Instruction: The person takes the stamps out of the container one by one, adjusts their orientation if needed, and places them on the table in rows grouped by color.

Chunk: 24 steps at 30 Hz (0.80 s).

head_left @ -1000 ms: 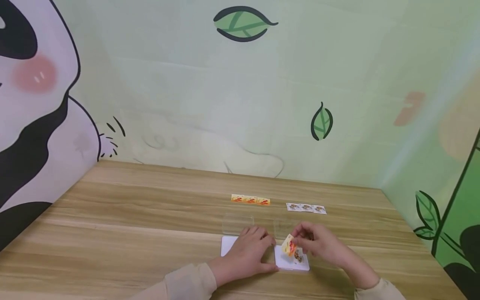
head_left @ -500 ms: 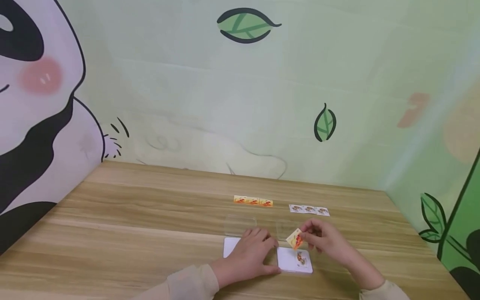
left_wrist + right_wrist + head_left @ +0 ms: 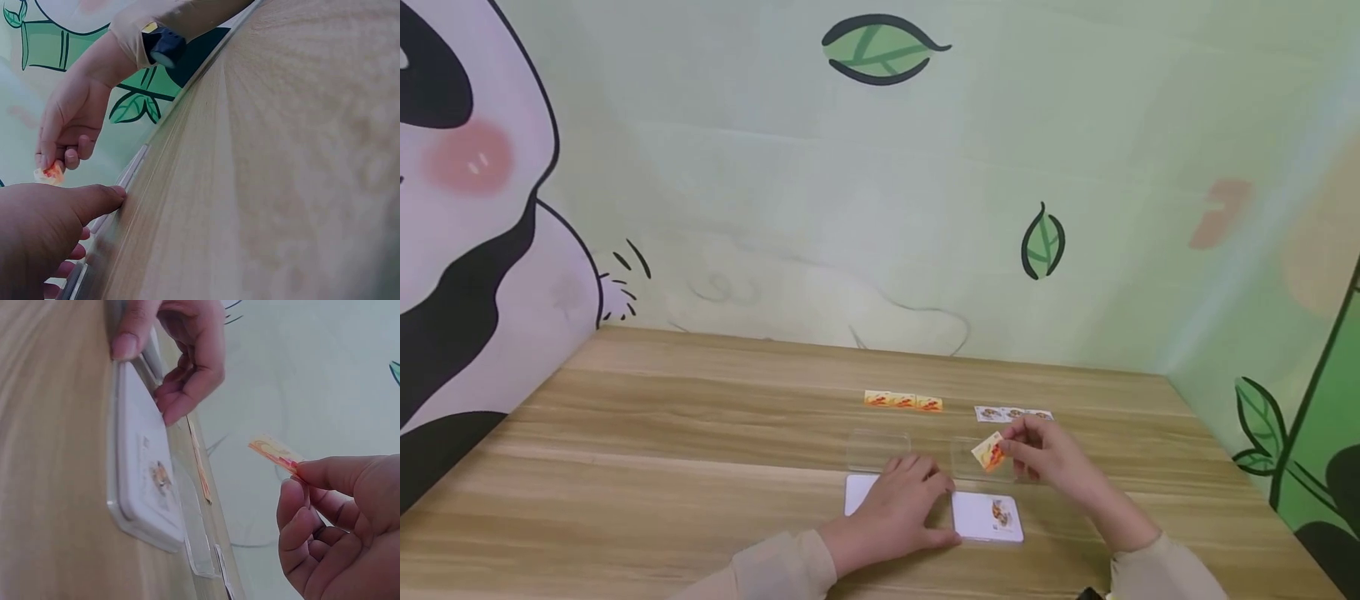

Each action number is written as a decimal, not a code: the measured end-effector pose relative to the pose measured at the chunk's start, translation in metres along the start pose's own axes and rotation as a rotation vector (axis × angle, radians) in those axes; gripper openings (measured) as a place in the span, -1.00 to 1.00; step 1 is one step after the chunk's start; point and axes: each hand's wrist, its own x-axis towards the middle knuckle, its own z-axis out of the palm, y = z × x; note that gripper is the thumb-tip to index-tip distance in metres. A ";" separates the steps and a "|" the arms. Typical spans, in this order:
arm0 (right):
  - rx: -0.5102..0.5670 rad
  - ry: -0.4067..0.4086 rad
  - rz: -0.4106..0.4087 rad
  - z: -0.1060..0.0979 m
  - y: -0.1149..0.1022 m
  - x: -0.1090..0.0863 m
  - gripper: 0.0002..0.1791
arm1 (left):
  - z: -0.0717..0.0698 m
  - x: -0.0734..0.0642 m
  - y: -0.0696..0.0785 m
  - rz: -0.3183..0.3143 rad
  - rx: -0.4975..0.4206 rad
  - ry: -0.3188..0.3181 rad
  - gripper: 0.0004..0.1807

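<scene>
In the head view my right hand (image 3: 1048,457) pinches a small yellow-and-orange picture card (image 3: 989,452) by its edge, raised beyond the right card box. The right wrist view shows this card (image 3: 275,453) tilted between thumb and fingers. My left hand (image 3: 898,508) holds the left end of the right card box (image 3: 973,517), thumb at the near corner and bent fingers at the far one. That box is a clear case of white rounded cards, with a small brown picture card (image 3: 1002,513) on top. The left card box (image 3: 859,492) is partly hidden under my left hand.
Two clear plastic lids (image 3: 878,450) lie beyond the boxes, the right one partly behind my right hand. Farther back are a row of yellow-orange cards (image 3: 903,401) and a row of white picture cards (image 3: 1000,413). A printed wall (image 3: 737,167) backs the wooden table (image 3: 662,417).
My right hand has lifted the yellow-orange card off the right box and carried it away, over the right lid. The brown card on top now shows fully. My left hand has stayed in place.
</scene>
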 end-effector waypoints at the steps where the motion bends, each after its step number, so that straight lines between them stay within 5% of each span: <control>1: 0.002 0.010 0.005 -0.001 -0.001 0.002 -0.77 | 0.000 0.000 0.000 0.000 0.000 0.002 -0.45; 24: -0.017 0.134 0.113 -0.014 -0.006 0.050 -0.77 | 0.000 0.001 0.001 -0.001 -0.003 0.016 -0.47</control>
